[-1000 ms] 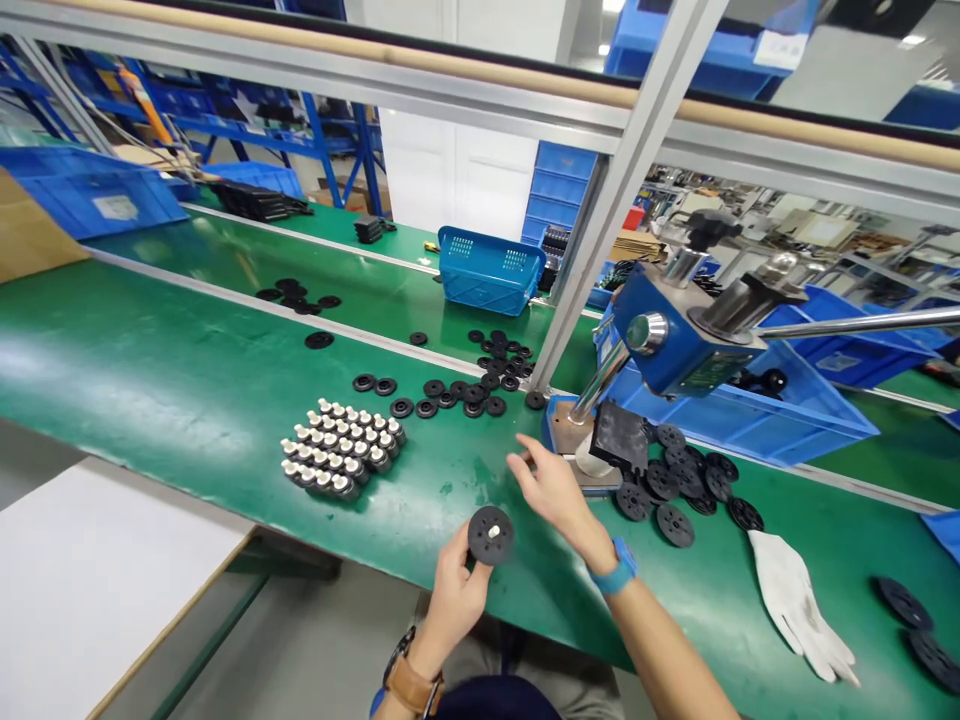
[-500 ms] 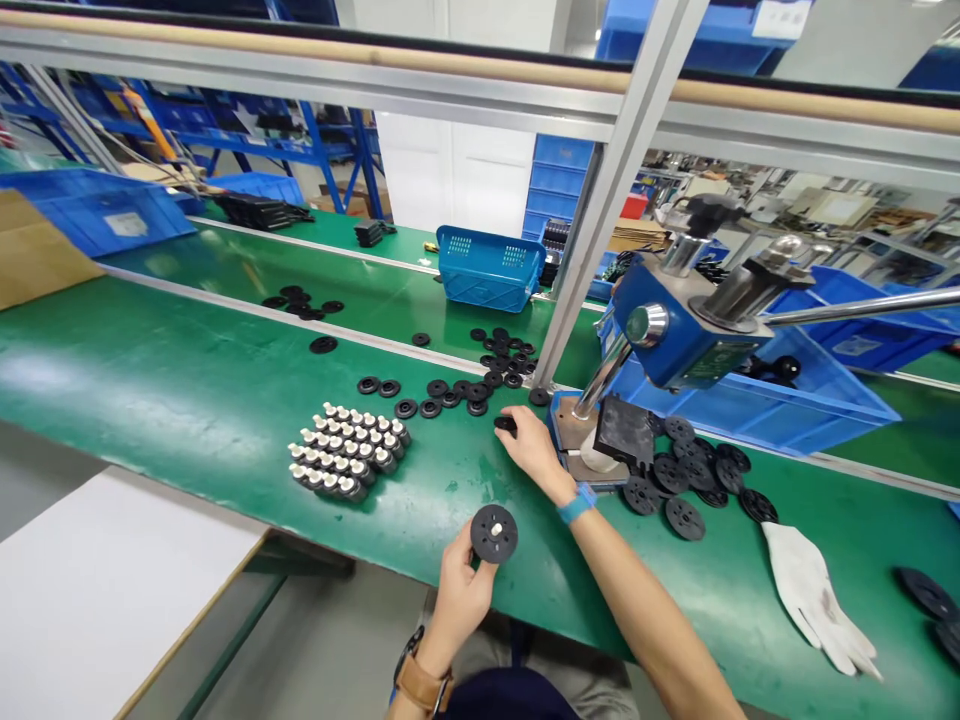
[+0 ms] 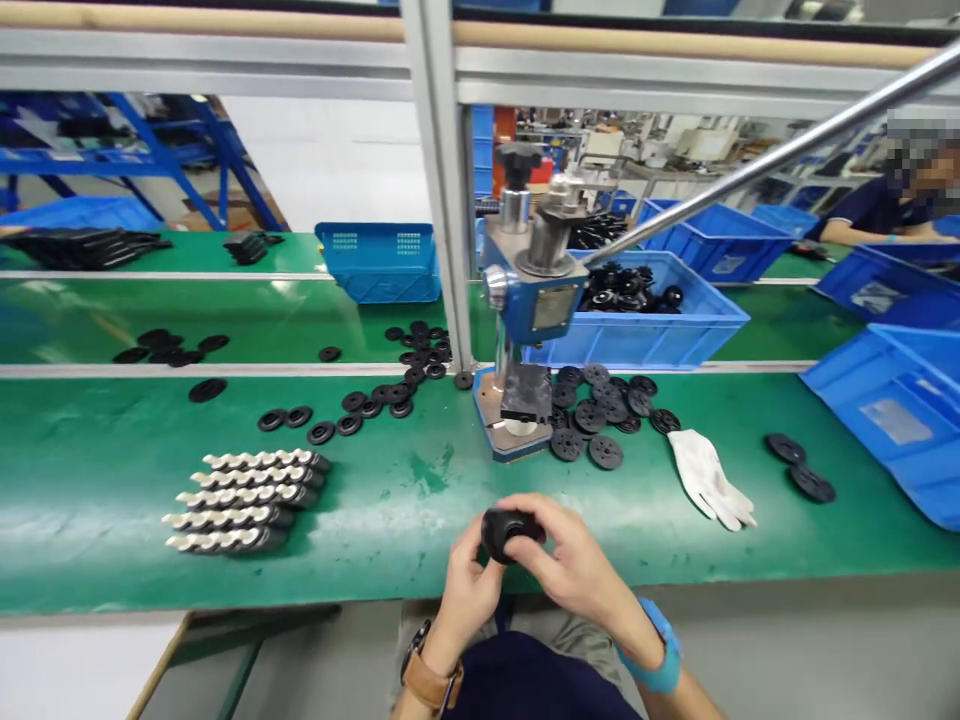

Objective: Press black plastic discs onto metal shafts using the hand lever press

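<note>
Ahead, blue press (image 3: 525, 300), white glove (image 3: 709, 478)

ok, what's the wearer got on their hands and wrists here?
Both hands are bare, no gloves. The left hand has a watch with a brown strap on its wrist; the right hand has a bright blue band. No sleeves reach either forearm.

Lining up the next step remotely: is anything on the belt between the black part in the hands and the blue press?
Nothing visible. The left hand and right hand hold the black part together; the green belt up to the press base is bare.
</note>
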{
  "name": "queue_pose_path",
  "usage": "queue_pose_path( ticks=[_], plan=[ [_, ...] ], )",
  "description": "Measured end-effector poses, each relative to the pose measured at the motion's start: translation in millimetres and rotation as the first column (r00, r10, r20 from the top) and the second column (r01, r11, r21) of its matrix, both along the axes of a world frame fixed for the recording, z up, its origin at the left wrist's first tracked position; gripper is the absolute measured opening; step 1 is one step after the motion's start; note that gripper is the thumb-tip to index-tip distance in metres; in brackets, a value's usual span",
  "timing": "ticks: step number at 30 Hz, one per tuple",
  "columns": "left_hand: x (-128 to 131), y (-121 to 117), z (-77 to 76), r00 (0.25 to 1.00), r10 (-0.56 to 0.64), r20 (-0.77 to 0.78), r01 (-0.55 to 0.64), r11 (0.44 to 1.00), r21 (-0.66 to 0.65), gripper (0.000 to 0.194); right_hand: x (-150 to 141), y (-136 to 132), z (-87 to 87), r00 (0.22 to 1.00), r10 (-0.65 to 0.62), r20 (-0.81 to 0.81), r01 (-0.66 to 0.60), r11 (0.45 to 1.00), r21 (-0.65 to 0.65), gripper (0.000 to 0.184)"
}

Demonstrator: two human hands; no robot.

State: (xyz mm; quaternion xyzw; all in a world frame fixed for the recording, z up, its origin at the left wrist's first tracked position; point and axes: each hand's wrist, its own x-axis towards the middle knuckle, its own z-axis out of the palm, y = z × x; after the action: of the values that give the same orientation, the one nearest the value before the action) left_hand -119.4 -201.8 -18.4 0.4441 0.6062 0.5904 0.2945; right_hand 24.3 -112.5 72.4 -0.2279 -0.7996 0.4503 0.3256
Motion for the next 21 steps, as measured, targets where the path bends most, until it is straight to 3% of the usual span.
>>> queue_pose_path(
  ticks=[3, 6, 10, 16, 21],
  plan=[
    [7.1, 2.1, -8.0, 1.000, 0.017, -0.008, -0.017, 1.000, -0.009, 0.039, 6.7, -2.1, -6.9, 0.995, -0.100, 0.022, 0.088, 0.948, 0.306, 0.044],
    [9.3, 1.9, -12.4, 0.999, -0.015, -0.038, 0.014, 1.000, -0.014, 0.041, 14.1, -0.9, -13.4, 0.991, -0.127, 0.048, 0.095, 0.900, 0.425, 0.054],
    [11.5, 1.4, -9.6, 0.994, -0.089, -0.058, 0.090, 0.996, 0.007, 0.050, 22.7, -2.2, -12.7, 0.981, -0.137, 0.137, 0.058, 0.883, 0.466, 0.065],
    [16.7, 0.2, -5.1, 0.994, -0.102, -0.050, 0.102, 0.995, 0.004, 0.056, 25.5, -4.7, -3.5, 0.956, -0.140, 0.259, 0.010, 0.895, 0.446, 0.080],
    [17.4, -2.0, 0.6, 0.987, -0.124, -0.103, 0.127, 0.992, 0.017, 0.054, 27.6, -6.2, 7.4, 0.946, -0.126, 0.298, -0.015, 0.903, 0.430, 0.076]
  ],
)
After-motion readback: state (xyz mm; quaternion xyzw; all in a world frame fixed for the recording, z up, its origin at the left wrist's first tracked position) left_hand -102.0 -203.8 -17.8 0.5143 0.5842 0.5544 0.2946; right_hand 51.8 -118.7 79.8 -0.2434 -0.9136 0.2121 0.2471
